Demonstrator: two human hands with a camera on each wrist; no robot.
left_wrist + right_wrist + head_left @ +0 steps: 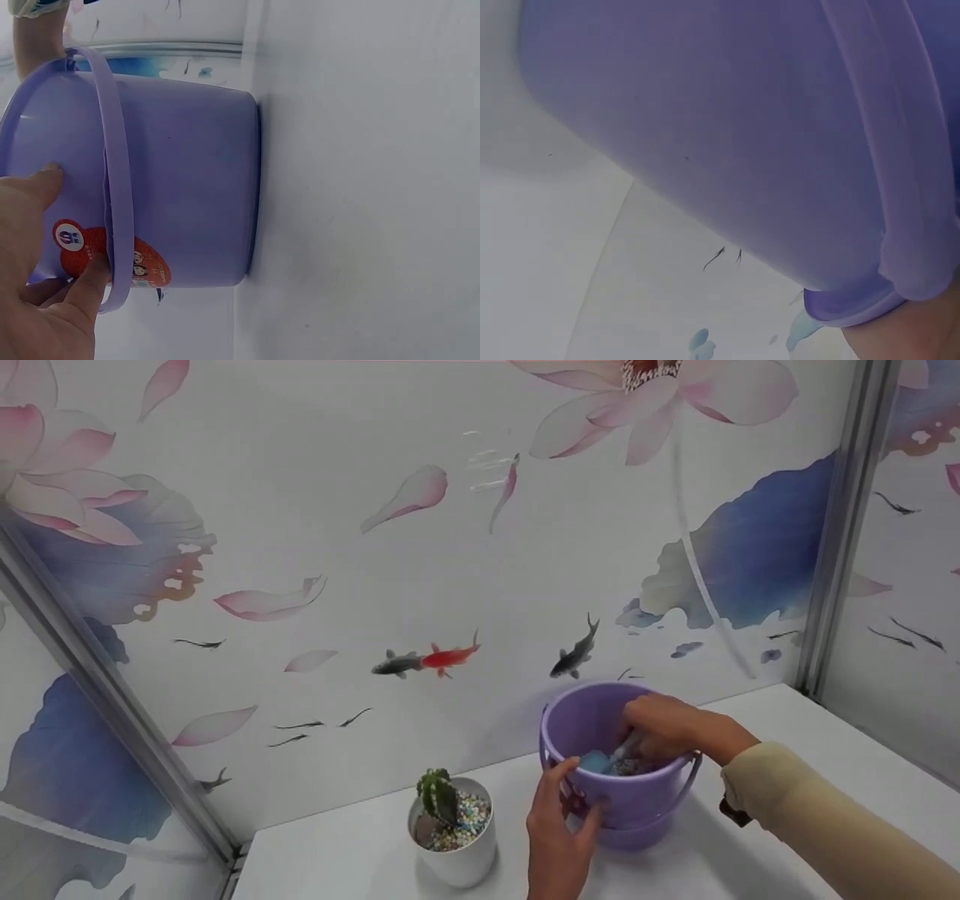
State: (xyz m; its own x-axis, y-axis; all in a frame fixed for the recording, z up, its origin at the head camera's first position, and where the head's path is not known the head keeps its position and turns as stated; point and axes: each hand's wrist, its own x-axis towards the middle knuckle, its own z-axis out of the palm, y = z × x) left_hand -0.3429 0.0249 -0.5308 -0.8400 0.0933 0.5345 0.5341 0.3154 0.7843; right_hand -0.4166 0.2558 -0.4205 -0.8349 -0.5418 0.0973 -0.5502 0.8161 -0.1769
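Note:
A purple bucket stands upright on the white table. My left hand holds it at the near left side, thumb on the wall and a finger at the rim; the left wrist view shows this hand by a red sticker. Inside the bucket, my right hand grips the pale handle of a small scoop with a blue blade. The blade lies close to multicoloured pebbles. The right wrist view shows mostly the bucket's outer wall; the bucket hides the right fingers there.
Left of the bucket stands a white pot with a green cactus and coloured pebbles. The bucket's handle hangs down outside its rim. Behind the white table rises a panel printed with lotus and fish.

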